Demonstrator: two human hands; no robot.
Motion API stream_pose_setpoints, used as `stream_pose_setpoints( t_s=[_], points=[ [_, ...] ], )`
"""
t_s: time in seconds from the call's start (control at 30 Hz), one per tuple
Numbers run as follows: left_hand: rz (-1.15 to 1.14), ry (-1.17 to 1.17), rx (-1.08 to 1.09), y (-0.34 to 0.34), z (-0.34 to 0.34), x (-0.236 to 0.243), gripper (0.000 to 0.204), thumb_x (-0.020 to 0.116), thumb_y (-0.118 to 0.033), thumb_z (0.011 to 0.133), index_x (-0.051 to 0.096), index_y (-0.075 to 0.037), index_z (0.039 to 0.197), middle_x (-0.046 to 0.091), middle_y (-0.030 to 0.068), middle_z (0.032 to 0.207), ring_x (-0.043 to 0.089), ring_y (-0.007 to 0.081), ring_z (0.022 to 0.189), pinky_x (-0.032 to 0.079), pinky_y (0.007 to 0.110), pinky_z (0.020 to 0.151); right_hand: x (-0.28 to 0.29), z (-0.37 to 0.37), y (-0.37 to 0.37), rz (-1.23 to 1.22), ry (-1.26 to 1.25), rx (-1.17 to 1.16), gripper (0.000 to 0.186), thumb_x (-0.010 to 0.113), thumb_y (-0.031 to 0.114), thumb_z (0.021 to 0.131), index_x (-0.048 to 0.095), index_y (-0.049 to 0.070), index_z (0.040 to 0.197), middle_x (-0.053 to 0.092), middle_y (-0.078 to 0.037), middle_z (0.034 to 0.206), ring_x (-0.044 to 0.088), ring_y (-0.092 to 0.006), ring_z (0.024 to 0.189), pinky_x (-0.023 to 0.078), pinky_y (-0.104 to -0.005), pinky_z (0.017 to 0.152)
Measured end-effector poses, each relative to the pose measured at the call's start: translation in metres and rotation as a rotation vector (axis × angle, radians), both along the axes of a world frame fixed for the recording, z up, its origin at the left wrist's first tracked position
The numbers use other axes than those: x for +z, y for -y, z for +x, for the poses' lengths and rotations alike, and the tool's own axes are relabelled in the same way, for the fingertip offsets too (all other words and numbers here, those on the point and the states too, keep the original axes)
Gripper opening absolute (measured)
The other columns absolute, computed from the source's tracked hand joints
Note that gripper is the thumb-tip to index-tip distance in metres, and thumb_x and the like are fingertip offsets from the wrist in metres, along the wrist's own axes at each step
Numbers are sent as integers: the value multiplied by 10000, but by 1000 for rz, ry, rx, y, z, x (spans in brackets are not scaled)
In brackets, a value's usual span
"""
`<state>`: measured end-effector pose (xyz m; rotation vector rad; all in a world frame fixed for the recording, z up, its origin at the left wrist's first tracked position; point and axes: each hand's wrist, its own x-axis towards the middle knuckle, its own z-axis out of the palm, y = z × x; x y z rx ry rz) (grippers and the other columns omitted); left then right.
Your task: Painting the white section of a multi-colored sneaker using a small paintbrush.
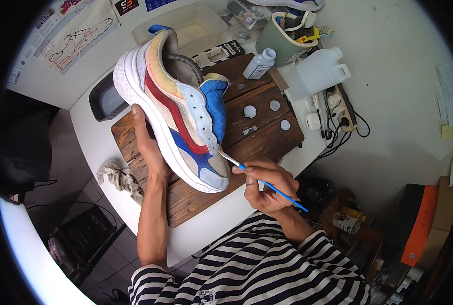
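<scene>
A sneaker [180,122] with a white sole, red stripe, blue patches and pale blue eyelet strip is held up, toe toward me. My left hand [152,152] grips it along the sole, thumb raised against the side. Pinched in my right hand [272,184] is a thin paintbrush [283,194] with a blue handle. Its bristles meet the shoe at the front end of the eyelet strip, beside the blue tongue [215,109]. A grey coiled spring [188,65] curves inside the shoe opening. Under the shoe lies a dark wooden board [191,206].
On the board stand an uncapped bottle [260,64] and small round lids [250,111]. Behind are a green bucket [280,43], a translucent jug [318,73] and a plastic tub [206,23]. A crumpled rag [118,178] lies left; a power strip [344,109] lies right.
</scene>
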<state>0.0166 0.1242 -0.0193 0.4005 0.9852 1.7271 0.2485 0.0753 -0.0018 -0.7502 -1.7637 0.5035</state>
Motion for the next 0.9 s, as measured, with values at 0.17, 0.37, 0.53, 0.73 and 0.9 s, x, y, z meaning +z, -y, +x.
stream_pose_setpoints(
  t_s=[0.17,0.37,0.53,0.73,0.9],
  points=[
    [12,-2,-4,1,0,-1,641,474,-499,1095,474,0,1497,625,118,1372,633,191,1177,504,346,1058,17,3,-4,58,111,51,157,634,-73,939,613,-74,1095,722,-229,1022,785,-315,887,656,-356,762],
    [-23,-48,15,-1,1,-1,702,400,-552,1099,464,33,1482,599,146,1382,598,205,1220,456,358,1102,21,-12,-13,148,77,-13,230,745,-43,837,722,-43,1066,756,-190,967,772,-293,804,648,-362,691],
    [9,1,-39,2,-2,-1,650,492,-506,1084,473,0,1491,637,123,1341,652,191,1145,532,345,1026,16,-10,-11,144,119,-11,224,749,-23,838,727,-31,1060,755,-189,982,771,-297,798,646,-362,677],
    [-4,-6,4,0,1,0,653,498,-512,1079,480,1,1483,637,127,1336,657,191,1132,539,347,1015,19,-8,-8,128,111,-12,209,752,-12,836,726,-26,1043,756,-179,976,769,-293,791,641,-362,665],
    [-10,9,-9,2,0,4,655,497,-514,1079,485,6,1477,640,130,1332,658,190,1129,540,344,1012,20,-13,-11,140,110,-14,214,756,-12,832,724,-27,1044,756,-175,974,768,-286,791,640,-361,665]
  ],
)
